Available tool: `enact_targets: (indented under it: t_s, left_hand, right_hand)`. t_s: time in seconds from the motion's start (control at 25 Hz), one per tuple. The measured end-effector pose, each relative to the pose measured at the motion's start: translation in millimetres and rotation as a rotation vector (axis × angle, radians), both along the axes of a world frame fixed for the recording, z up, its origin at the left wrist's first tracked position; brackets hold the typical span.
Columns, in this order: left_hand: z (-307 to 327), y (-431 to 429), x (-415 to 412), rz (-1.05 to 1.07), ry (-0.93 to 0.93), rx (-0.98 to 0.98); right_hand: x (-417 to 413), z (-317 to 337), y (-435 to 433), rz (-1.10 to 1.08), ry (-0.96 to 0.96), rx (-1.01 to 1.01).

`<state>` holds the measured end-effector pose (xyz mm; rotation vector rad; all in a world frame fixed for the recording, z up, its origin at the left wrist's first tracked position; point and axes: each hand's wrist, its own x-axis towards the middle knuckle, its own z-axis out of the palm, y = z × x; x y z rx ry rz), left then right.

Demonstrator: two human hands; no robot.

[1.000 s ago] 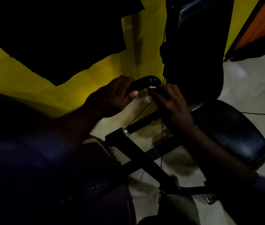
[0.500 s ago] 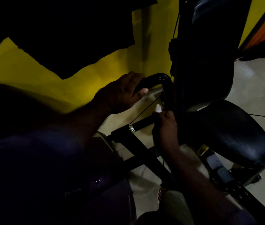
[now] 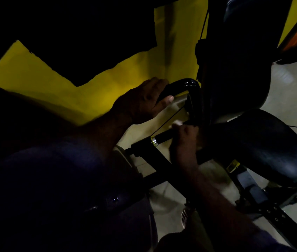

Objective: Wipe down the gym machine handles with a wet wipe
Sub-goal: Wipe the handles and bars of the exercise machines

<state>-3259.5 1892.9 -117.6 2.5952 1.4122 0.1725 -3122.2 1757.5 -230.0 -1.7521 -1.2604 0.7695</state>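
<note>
The scene is dim. A glossy black curved handle (image 3: pixel 184 85) of the gym machine arches beside the back pad. My left hand (image 3: pixel 144 102) grips its left end, thumb underneath. My right hand (image 3: pixel 184 137) is lower, closed around a small white wet wipe (image 3: pixel 177 122) that it presses against the lower part of the handle, where it meets a black bar with a chrome ring (image 3: pixel 154 140). Only a corner of the wipe shows above my fingers.
A black padded seat (image 3: pixel 271 148) and upright back pad (image 3: pixel 235 73) stand to the right. Black frame bars (image 3: pixel 162 166) cross the pale floor below. A thin cable (image 3: pixel 167 119) runs diagonally under the handle. A yellow wall (image 3: pixel 71 84) is behind. My foot (image 3: pixel 186 217) is near the frame.
My right hand slid with the wipe from the top of the handle down its right side to the lower end. My left hand kept its grip on the handle.
</note>
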Motion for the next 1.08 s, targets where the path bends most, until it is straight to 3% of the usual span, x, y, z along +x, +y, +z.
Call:
enact_targets:
  t_s: [0.08,0.16,0.24,0.32,0.36,0.4,0.56,0.72,0.84,0.96,1.08]
  left_hand:
    - [0,0,-1,0.009,0.018,-0.005]
    - [-2,-1,-1,0.016,0.025,-0.007]
    - [-3,1,-1,0.010,0.015,0.008]
    - [-1,2,-1,0.016,0.014,0.005]
    - [-1,1,-1,0.016,0.020,0.006]
    - [-1,0,-1,0.003,0.017,0.021]
    - [0,-1,0,0.002,0.007,0.025]
    - [-4,2,-2,0.005,-0.004,0.022]
    - [-4,1,-1,0.006,-0.012,0.043]
    - [-3,1,-2,0.018,0.004,0.018]
    - [-1,-1,0,0.001,-0.007,0.043]
  right_hand:
    - [-26,8,-14,0.204,0.177,-0.051]
    - [-20,3,-17,0.290,0.081,0.063]
    - [15,-7,-5,0.168,-0.021,0.154]
    - [38,-19,7,-0.100,-0.178,0.232]
    - [34,-22,7,-0.204,-0.162,0.243]
    - [19,-20,2,-0.249,-0.075,0.265]
    - [-60,-24,-38,-0.081,0.212,0.216]
    - [-36,-34,-36,-0.146,0.339,0.181]
    - [-16,-42,-18,-0.522,0.747,-0.096]
    - [-41,-30,-14,-0.344,1.241,-0.339]
    - [-13,-20,2,-0.254,1.635,-0.422]
